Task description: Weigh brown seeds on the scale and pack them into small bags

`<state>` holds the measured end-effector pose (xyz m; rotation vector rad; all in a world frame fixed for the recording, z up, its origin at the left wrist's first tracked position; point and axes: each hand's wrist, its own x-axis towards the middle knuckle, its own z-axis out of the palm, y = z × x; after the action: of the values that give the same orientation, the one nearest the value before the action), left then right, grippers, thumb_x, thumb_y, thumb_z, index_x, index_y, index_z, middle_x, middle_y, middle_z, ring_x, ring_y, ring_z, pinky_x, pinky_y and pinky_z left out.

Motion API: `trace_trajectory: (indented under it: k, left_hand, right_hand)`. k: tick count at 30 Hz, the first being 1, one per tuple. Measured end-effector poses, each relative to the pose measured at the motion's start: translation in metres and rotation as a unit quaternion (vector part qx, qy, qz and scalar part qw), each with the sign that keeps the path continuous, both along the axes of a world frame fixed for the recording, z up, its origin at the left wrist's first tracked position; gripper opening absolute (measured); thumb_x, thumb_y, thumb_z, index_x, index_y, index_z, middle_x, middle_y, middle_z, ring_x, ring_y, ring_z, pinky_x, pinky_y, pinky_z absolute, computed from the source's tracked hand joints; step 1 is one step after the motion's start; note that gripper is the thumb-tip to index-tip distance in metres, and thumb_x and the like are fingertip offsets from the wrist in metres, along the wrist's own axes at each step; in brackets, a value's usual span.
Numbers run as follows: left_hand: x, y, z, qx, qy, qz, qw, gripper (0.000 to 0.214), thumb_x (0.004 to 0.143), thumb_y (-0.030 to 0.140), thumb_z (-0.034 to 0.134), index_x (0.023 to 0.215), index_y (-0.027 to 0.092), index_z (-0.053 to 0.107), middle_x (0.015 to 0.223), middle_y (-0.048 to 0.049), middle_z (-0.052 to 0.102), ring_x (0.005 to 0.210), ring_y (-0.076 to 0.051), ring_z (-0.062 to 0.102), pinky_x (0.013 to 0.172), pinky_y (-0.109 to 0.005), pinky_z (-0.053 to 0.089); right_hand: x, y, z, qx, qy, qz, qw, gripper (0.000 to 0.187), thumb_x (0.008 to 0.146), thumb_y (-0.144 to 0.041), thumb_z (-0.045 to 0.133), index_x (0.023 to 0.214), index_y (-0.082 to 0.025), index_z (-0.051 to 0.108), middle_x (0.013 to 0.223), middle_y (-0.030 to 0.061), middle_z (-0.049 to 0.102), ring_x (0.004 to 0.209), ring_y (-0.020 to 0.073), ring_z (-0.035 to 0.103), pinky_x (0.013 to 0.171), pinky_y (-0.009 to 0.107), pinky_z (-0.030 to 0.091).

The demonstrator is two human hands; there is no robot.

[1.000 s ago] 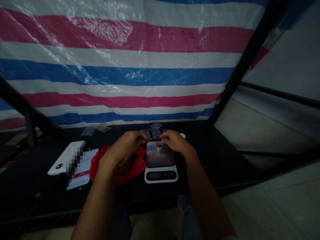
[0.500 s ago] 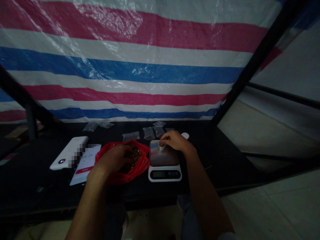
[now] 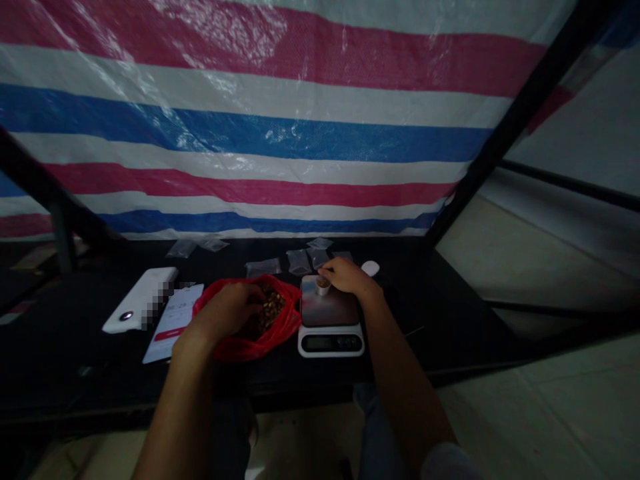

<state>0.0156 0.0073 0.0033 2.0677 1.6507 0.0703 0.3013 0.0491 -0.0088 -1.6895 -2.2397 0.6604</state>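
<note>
My left hand [image 3: 231, 308] hovers over the mouth of a red plastic bag [image 3: 290, 323], fingers loosely bent and apart, with nothing visible in them. Small brown bean-like pieces [image 3: 273, 307] fill the bag; my palm hides some of them. To its right is a white digital scale [image 3: 331, 342] with a metal plate. A little white cup [image 3: 323, 289] with brown contents stands on that plate toward the back. Closed at the cup's rim are the fingertips of my right hand [image 3: 347, 277]. The scale's display is too dark to read.
Several clear plastic bags [image 3: 299, 262] lie along the back of the black table [image 3: 450, 327]. A round white piece [image 3: 370, 268] is right of the scale. At left rest a white device [image 3: 143, 300] and a phone with a lit screen [image 3: 177, 320]. Striped sheeting [image 3: 300, 140] hangs behind.
The camera view has shifted slightly, raising the table items a little in the picture. Both hands stay at the bag and the cup with only small finger movement.
</note>
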Motion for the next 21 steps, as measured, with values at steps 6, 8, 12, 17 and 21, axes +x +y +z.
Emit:
trace_trajectory:
  k: [6,8,12,17,21]
  left_hand:
    - [-0.003,-0.001,-0.001,0.0,-0.04,-0.011,0.999,0.03,0.084,0.018,0.057,0.107,0.025,0.075,0.111,-0.0052,0.079,0.101,-0.022,0.073,0.085,-0.026,0.051]
    - [-0.003,-0.001,0.0,0.007,-0.047,-0.012,0.999,0.028,0.084,0.02,0.058,0.104,0.025,0.076,0.111,-0.0046,0.079,0.101,-0.023,0.073,0.084,-0.026,0.052]
    - [-0.001,0.0,0.003,0.039,-0.062,-0.018,0.997,0.026,0.086,0.022,0.056,0.101,0.026,0.076,0.108,-0.0024,0.079,0.102,-0.022,0.072,0.084,-0.025,0.051]
    - [0.005,-0.002,0.007,0.051,-0.101,-0.03,0.993,0.024,0.088,0.025,0.054,0.1,0.025,0.074,0.107,-0.0016,0.078,0.099,-0.021,0.072,0.086,-0.026,0.051]
    - [0.013,-0.004,0.013,0.055,-0.138,-0.047,0.988,0.02,0.09,0.026,0.054,0.098,0.024,0.072,0.104,-0.0017,0.078,0.098,-0.021,0.071,0.087,-0.026,0.051]
  right_hand:
    - [-0.002,0.007,0.005,-0.02,-0.035,-0.017,0.999,0.041,0.101,-0.034,0.051,0.078,-0.014,0.078,0.081,0.013,0.077,0.071,0.0196,0.068,0.058,0.027,0.038]
    - [-0.003,0.011,0.004,-0.01,-0.035,-0.023,0.999,0.041,0.101,-0.033,0.051,0.077,-0.014,0.078,0.08,0.0128,0.077,0.071,0.0196,0.068,0.061,0.027,0.039]
    - [0.001,0.016,-0.001,-0.006,-0.027,-0.038,0.999,0.038,0.099,-0.033,0.054,0.077,-0.015,0.078,0.08,0.0118,0.077,0.074,0.0199,0.068,0.065,0.027,0.043]
    - [0.013,0.017,-0.001,-0.028,0.014,-0.08,0.996,0.015,0.087,-0.019,0.069,0.073,-0.016,0.075,0.081,0.0077,0.077,0.075,0.0181,0.069,0.065,0.025,0.044]
    - [0.018,0.018,-0.003,-0.018,0.032,-0.1,0.994,0.009,0.078,-0.007,0.073,0.075,-0.016,0.073,0.084,0.0061,0.077,0.077,0.0166,0.069,0.068,0.024,0.046]
